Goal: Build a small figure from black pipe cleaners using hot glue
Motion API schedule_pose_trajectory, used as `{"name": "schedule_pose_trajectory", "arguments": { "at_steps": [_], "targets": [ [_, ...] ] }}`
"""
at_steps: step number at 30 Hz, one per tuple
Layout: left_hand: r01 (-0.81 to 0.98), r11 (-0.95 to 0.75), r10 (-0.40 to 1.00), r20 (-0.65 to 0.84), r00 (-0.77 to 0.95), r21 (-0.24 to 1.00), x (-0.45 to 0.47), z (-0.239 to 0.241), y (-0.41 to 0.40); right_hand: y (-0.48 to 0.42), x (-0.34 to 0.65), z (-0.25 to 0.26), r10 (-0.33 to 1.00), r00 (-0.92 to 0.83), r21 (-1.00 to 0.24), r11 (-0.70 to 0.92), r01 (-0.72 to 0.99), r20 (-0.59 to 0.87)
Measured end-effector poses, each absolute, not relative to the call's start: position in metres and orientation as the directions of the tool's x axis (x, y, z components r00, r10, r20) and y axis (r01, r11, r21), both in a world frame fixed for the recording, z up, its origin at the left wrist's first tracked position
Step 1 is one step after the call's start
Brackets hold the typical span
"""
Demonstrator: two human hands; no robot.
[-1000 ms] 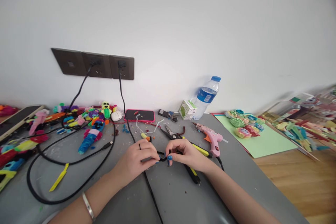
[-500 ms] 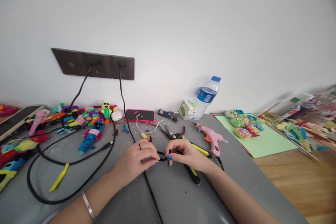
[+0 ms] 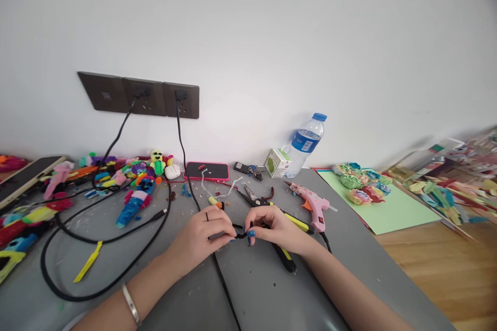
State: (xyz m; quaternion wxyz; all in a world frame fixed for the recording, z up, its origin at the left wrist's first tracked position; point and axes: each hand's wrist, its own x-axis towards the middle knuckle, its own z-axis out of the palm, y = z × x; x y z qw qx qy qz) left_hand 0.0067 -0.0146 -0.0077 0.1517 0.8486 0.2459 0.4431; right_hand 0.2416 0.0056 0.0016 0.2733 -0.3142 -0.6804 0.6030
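Note:
Between my two hands is a short, dark, bent pipe cleaner (image 3: pixel 241 236). My left hand (image 3: pixel 204 235) pinches one end between thumb and forefinger. My right hand (image 3: pixel 272 227), fingers curled, grips the other end with its blue-nailed thumb and fingertips. Partly under my right hand lie black and yellow pliers (image 3: pixel 286 258), jaws pointing away from me. Just beyond my left fingertips rests a small yellow and black piece (image 3: pixel 215 201). To the right of my right hand is a pink glue gun (image 3: pixel 315 206).
A black cable (image 3: pixel 223 279) runs beneath my left hand from the wall socket (image 3: pixel 180 101). Colourful pipe-cleaner figures (image 3: pixel 135 201) crowd the left. A phone (image 3: pixel 212 170), keys (image 3: pixel 255 173), a small box (image 3: pixel 276 164) and a water bottle (image 3: pixel 305 147) stand along the wall. Green paper (image 3: pixel 396 212) carries crumpled flowers.

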Motion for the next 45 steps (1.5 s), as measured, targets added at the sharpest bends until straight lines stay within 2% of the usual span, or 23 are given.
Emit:
{"name": "schedule_pose_trajectory", "arguments": {
  "at_steps": [45],
  "targets": [
    [0.291, -0.829, 0.558, 0.667, 0.493, 0.478, 0.0057, -0.0092, -0.0149, 0.0049, 0.2415, 0.0021, 0.753, -0.658, -0.991, 0.093, 0.099, 0.005]
  ]
}}
